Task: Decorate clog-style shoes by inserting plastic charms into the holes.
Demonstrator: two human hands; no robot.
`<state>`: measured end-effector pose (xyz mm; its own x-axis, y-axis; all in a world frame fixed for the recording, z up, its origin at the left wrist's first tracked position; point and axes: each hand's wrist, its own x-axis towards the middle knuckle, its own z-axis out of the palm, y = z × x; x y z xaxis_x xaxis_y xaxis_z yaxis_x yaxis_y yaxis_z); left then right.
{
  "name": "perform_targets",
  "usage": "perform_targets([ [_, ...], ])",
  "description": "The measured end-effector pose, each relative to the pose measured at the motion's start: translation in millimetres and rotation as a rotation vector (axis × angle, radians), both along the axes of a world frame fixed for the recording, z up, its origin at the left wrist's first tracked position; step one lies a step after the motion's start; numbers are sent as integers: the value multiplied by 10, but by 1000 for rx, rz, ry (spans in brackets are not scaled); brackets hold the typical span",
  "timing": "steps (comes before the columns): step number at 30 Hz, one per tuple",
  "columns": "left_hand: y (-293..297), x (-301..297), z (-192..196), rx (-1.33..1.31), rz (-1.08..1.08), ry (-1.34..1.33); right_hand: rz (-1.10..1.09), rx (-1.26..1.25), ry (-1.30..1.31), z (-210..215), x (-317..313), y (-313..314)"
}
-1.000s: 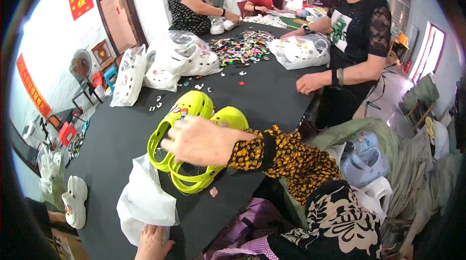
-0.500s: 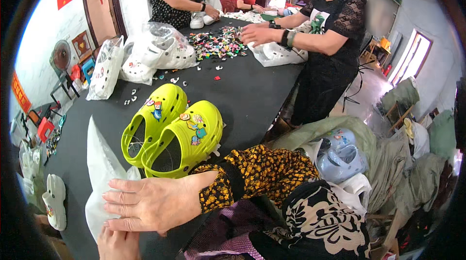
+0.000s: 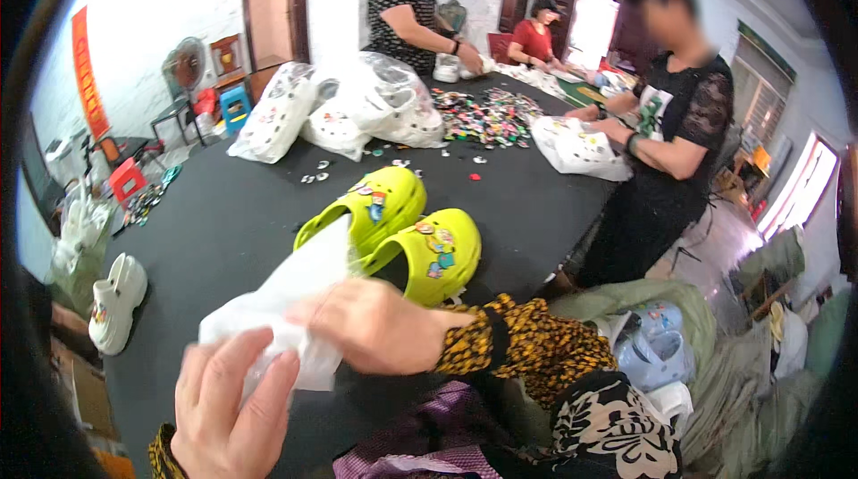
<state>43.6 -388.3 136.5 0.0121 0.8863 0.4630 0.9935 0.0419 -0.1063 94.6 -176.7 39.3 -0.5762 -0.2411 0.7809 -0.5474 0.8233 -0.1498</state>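
Note:
A thin white plastic bag [image 3: 284, 296] is up off the black tabletop, between my two hands. My left hand [image 3: 234, 403] has its fingers and thumb bent around the bag's lower left edge. My right hand [image 3: 384, 325], a little blurred, is closed on the bag's right side, its fingertips partly hidden. Just beyond stand two lime-green clogs, the left clog [image 3: 393, 202] and the right clog [image 3: 451, 251], both with colourful charms on their toes. The bag and my right hand cover parts of their heel ends.
Bagged white clogs [image 3: 393, 108] stand at the far left of the black table [image 3: 232, 211], beside a pile of small charms [image 3: 487, 117]. A white clog [image 3: 118, 305] is at the left edge. Co-workers handle shoes across the table. Pale blue clogs [image 3: 657, 354] lie in a sack at right.
The bag has been lifted from the tabletop, and my hands have moved apart on it. My view has shifted left, so the clogs appear further right. The right co-worker's hands have lowered onto a bag.

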Motion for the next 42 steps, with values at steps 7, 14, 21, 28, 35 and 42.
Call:
perform_targets([
  [7,-66,57,-394,574,-256,472,-107,-590,-209,240,-121,330],
  [14,71,-216,-490,5,119,455,377,-760,-531,229,5,29],
  [21,124,-373,-697,18,-86,-116,688,-633,-1011,328,217,-117],
  [28,-45,-681,-714,312,384,-612,32,-173,45,283,203,-29],
  [35,124,-751,-559,843,556,-501,307,-431,-287,124,183,-205],
  [42,298,-273,-632,245,62,-1239,489,-1063,-529,85,0,-17],
])
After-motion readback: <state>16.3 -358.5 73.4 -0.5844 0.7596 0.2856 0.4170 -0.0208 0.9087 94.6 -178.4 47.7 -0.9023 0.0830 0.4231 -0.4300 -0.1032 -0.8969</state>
